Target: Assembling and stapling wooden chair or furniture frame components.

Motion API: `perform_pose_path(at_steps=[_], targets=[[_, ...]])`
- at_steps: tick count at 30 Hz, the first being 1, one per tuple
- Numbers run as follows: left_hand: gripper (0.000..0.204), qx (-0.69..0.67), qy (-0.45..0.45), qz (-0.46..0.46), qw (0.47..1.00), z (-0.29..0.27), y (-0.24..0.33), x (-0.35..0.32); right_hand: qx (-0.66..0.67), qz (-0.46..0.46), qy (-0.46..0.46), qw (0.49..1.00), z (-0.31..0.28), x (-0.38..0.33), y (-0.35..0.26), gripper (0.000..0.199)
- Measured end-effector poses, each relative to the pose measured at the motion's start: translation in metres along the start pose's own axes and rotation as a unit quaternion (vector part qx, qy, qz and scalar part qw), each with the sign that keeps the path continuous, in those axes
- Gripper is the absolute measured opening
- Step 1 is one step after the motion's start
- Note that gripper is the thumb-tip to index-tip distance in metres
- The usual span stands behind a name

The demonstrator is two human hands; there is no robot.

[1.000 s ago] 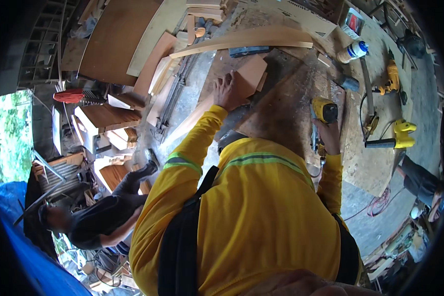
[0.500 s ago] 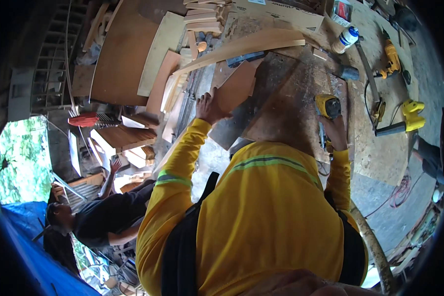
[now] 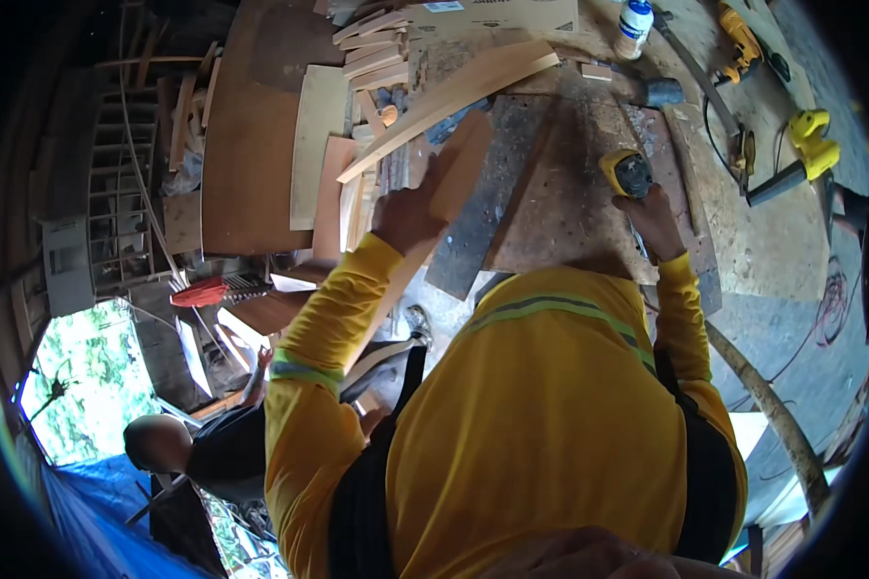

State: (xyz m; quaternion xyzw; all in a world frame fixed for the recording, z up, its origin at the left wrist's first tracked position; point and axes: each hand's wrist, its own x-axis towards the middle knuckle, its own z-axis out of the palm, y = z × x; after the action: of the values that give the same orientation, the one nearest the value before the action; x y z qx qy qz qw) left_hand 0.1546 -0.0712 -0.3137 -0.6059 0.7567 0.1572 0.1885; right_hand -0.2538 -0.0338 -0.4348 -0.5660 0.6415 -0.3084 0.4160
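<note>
My left hand [image 3: 406, 220] is closed around a reddish-brown wooden board [image 3: 465, 159] at the left edge of the workbench, the board tilted and pointing away from me. Shadow hides part of the fingers. On the right side of the bench, my right hand [image 3: 655, 222] grips a yellow-and-black power tool [image 3: 625, 172]; its lower part is mostly covered by the hand. A grey, paint-spotted plank [image 3: 483, 217] lies on the bench between my hands, just right of the held board. Past the held board rests a long pale curved plank [image 3: 454, 106].
A stack of wood strips [image 3: 375, 58] sits at the far left. To the right lie a mallet [image 3: 661, 92], a white bottle with a blue cap [image 3: 633, 29], a yellow drill [image 3: 741, 43] and a yellow blower [image 3: 811, 145]. A person [image 3: 217, 449] in dark clothes is at the left.
The board in my left hand has turned and now shows a narrower face. My right hand with the power tool has shifted slightly. The view has swung, and the person at left leans lower.
</note>
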Motion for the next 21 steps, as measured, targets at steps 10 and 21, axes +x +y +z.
perform_pose_path(at_steps=[10,21], targets=[[0.114,-0.006,-0.016,-0.006,1.000,0.046,0.012,0.021,0.033,-0.006,-0.022,0.999,0.004,0.000,-0.011,0.031],[0.117,0.047,-0.070,0.021,0.996,0.044,0.017,0.026,0.005,0.033,-0.022,0.999,0.004,-0.001,-0.022,0.039]])
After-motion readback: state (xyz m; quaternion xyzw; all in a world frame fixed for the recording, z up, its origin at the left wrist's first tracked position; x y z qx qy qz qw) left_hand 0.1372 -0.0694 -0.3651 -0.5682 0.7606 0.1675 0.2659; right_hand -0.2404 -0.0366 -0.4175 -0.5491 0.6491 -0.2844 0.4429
